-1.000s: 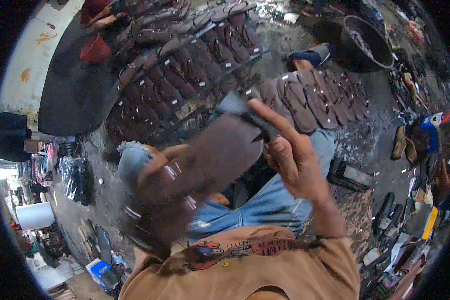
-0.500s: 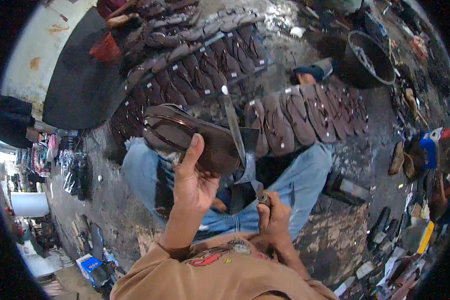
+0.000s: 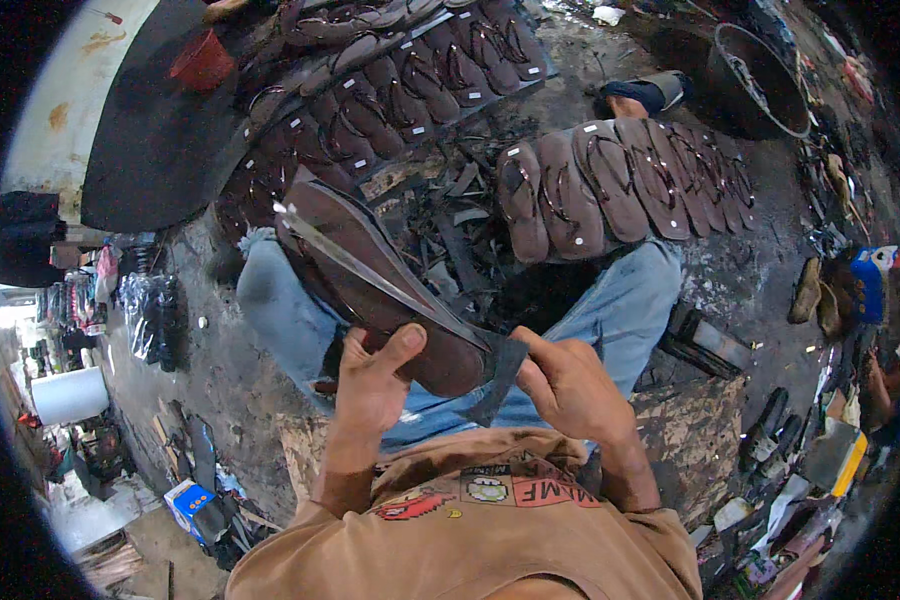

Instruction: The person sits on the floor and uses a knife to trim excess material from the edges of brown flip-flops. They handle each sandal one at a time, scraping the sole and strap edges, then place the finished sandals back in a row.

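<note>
A dark brown flip-flop (image 3: pixel 350 290) slants in front of me, its far end pointing up and left. My left hand (image 3: pixel 375 385) grips its near part, thumb on top; no strap shows on the facing side. Across the flip-flop lies the long pale blade of a knife (image 3: pixel 355 256), tip at the far left. My right hand (image 3: pixel 575 390) is closed at the knife's near end, the handle hidden by the fingers. A dark grey rubber strip (image 3: pixel 498 380) hangs beside those fingers at the flip-flop's near end; whether it is still attached I cannot tell.
Rows of brown flip-flops (image 3: pixel 580 190) lie beyond my knees, with more at the far left (image 3: pixel 390 105). Dark rubber scraps (image 3: pixel 450 225) litter the floor between them. A black tub (image 3: pixel 760 85) stands far right, near another person's foot (image 3: pixel 627 106). A red bucket (image 3: pixel 202 62) is far left.
The flip-flop has turned, and its strapped side is out of sight. The knife blade has swung left across it. My right hand has moved up and right; my left hand has shifted slightly.
</note>
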`<state>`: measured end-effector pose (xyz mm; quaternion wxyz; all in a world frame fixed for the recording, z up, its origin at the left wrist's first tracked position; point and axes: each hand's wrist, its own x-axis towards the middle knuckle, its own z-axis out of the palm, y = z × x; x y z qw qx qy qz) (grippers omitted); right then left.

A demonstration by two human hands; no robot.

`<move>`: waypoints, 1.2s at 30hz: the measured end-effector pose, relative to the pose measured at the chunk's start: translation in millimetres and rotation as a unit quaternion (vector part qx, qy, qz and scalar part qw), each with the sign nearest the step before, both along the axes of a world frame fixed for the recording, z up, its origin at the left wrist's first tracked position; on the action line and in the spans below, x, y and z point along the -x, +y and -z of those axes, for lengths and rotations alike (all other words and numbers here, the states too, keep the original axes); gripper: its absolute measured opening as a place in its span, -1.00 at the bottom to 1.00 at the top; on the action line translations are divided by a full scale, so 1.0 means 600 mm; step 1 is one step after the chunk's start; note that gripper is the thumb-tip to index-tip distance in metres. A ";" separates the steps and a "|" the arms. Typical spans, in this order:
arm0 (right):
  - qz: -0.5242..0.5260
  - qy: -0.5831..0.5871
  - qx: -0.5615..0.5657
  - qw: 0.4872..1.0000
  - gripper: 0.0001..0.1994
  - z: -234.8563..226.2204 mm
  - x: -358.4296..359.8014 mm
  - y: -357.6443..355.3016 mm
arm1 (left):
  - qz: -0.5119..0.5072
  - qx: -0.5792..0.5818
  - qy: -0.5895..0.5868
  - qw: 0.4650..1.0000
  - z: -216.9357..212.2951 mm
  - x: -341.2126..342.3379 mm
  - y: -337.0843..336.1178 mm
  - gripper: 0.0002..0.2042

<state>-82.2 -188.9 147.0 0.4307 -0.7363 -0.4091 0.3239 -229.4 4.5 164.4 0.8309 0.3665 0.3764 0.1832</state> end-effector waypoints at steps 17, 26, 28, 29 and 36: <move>0.207 0.097 -0.125 0.965 -0.82 0.035 0.000 0.132 | 0.006 -0.052 0.000 0.999 -0.035 0.015 0.013 -0.75; 0.013 0.101 0.032 0.994 -0.76 0.056 0.084 0.020 | -0.080 -0.040 0.030 0.996 -0.045 -0.001 -0.007 -0.68; 0.041 0.036 -0.002 0.998 -0.73 0.101 0.090 0.048 | -0.076 -0.074 0.045 0.993 -0.041 -0.001 -0.005 -0.68; 0.055 0.005 -0.016 0.998 -0.72 0.106 0.091 0.066 | -0.073 -0.089 0.054 0.992 -0.040 0.001 -0.003 -0.69; 0.111 -0.021 -0.048 0.993 -0.62 0.077 -0.030 0.275 | -0.024 -0.114 0.015 0.993 -0.032 0.012 -0.008 -0.70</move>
